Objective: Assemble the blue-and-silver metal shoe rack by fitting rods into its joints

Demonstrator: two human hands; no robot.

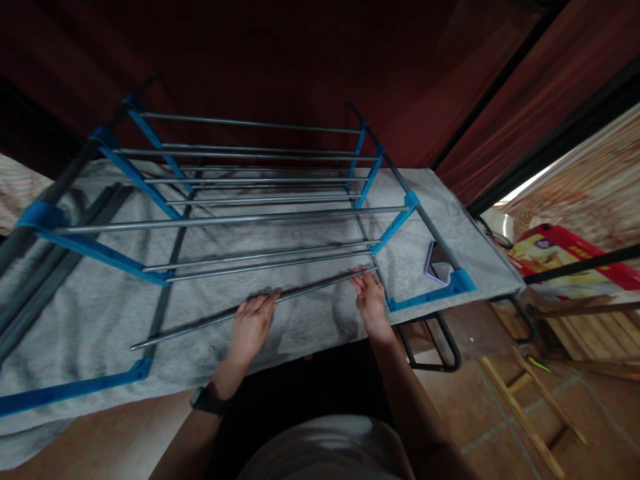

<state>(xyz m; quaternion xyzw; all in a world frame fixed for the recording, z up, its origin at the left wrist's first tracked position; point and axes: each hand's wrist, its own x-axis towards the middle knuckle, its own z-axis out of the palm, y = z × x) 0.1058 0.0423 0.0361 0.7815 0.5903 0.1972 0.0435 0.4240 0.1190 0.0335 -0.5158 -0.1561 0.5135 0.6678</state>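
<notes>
A rack (260, 217) of grey metal rods and blue plastic side bars lies on a grey towel (100, 313). A loose grey rod (200, 323) runs slantwise across the towel near the front. My left hand (250, 327) rests on the middle of this rod, fingers curled over it. Fingers closed, my right hand (369, 297) pinches the rod's right end, close to a blue side bar (395, 227). A dark watch (207, 401) sits on my left wrist.
A small purple-and-white object (436, 265) lies on the towel at the right, near a blue corner piece (460, 280). Dark loose poles (30, 293) lie at the left. To the right are a red box (560, 257), wooden slats (525, 413) and a tiled floor.
</notes>
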